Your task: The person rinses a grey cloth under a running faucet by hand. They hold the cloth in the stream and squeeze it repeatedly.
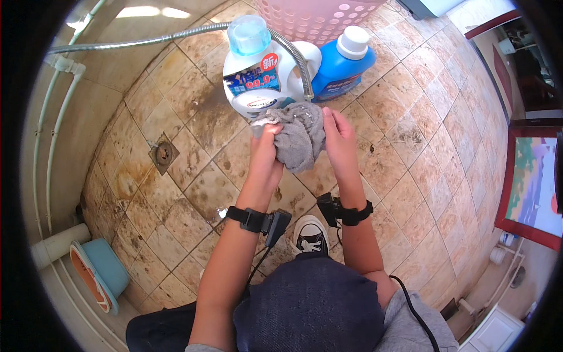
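A crumpled grey cloth [296, 138] is bunched between my two hands, up off the tiled floor. My left hand [267, 149] grips its left side, thumb on top and fingers mostly hidden. On the other side my right hand [339, 138] has its fingers closed on the cloth's right edge. Just beyond the cloth hangs the end of a flexible metal hose [299, 61], pointing down toward it. Small bright specks show on top of the cloth; whether they are water, I cannot tell.
Behind the cloth stand a large white detergent jug [287, 67] with a clear cap and a blue bottle [346, 70]. A pink perforated basket [319, 17] is farther back. At left are a floor drain [163, 154], wall pipes and a blue basin [111, 264]. My shoe [311, 236] is below.
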{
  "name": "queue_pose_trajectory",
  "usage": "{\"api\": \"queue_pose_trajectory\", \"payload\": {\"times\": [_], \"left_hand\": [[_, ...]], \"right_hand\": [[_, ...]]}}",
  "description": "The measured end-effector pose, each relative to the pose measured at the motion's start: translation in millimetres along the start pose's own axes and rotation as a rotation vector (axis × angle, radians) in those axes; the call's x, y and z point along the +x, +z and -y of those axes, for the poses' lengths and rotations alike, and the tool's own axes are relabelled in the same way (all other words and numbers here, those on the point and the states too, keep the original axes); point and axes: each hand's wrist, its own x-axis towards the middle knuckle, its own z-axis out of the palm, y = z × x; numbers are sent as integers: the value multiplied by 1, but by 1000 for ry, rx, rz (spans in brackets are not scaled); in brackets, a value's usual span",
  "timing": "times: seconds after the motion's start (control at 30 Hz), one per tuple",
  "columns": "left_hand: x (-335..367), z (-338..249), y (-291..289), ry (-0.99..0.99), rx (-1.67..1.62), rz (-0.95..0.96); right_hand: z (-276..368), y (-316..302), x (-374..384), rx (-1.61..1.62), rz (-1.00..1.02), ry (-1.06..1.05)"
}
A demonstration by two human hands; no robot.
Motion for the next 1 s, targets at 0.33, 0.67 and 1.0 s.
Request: {"api": "queue_pose_trajectory", "payload": {"times": [0.33, 0.67, 1.0], "left_hand": [[11, 1, 4, -96, -17, 22], [15, 7, -1, -262, -74, 50], [11, 15, -12, -282, -67, 31]], "right_hand": [[-9, -4, 2, 68, 108, 38], [-12, 4, 4, 140, 9, 108], [-9, -2, -3, -16, 145, 285]]}}
